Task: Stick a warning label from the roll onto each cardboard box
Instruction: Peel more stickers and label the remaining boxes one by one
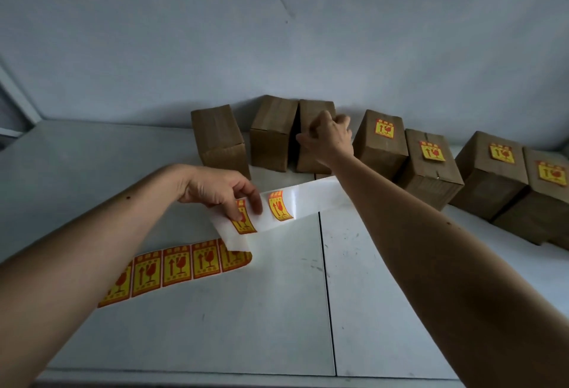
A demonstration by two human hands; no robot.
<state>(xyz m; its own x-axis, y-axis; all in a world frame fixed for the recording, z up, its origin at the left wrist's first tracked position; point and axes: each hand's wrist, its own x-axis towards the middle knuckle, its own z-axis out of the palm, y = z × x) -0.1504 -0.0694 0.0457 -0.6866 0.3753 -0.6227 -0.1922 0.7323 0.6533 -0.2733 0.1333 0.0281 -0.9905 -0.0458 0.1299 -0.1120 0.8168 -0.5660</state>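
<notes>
Left hand [215,190] is pinching the label strip [277,209], thumb under and fingers on top of one yellow-and-red warning label [241,218], holding that part of the white backing up off the table [246,310]. The next label along [279,206] sits just beside the fingertips, and past it the backing is bare. Behind the hand the strip curls back down and runs flat toward the left arm with a row of labels still on it [175,267].

Right hand [328,136] is up at the third cardboard box [314,135] from the left, fingers curled over its top; can't really tell if there's a label under them. The two boxes to its left [220,138] [272,132] are plain. The four on the right [381,144] [431,166] [492,175] [545,190] each have a label on top. All seven are lined up along the wall [277,33].
</notes>
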